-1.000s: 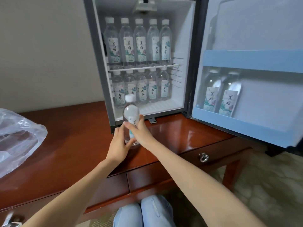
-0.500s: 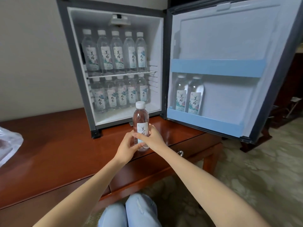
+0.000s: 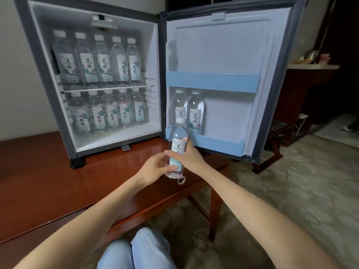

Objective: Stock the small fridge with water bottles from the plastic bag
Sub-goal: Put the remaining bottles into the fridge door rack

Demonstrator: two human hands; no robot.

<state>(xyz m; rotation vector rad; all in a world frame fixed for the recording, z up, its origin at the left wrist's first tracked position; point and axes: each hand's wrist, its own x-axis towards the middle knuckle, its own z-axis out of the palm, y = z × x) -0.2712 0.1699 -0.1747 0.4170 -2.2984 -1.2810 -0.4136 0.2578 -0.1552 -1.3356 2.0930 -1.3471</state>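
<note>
One water bottle upright, cap up, held over front edge of the table w/ fingers of left hand & right hand curled round its label; free gap in lower door shelf lies up-right, beside two stocked bottles, nearer right hand.

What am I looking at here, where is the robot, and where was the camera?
There is no robot here: a person works with bare hands, and one camera worn on the head looks forward and down at them. The left hand and right hand hold a water bottle near the open door of a small fridge standing on a wooden desk. Inside stand two rows of bottles, and two more bottles stand in the door's lower shelf. The blue knees at the bottom are the person's own.
</note>
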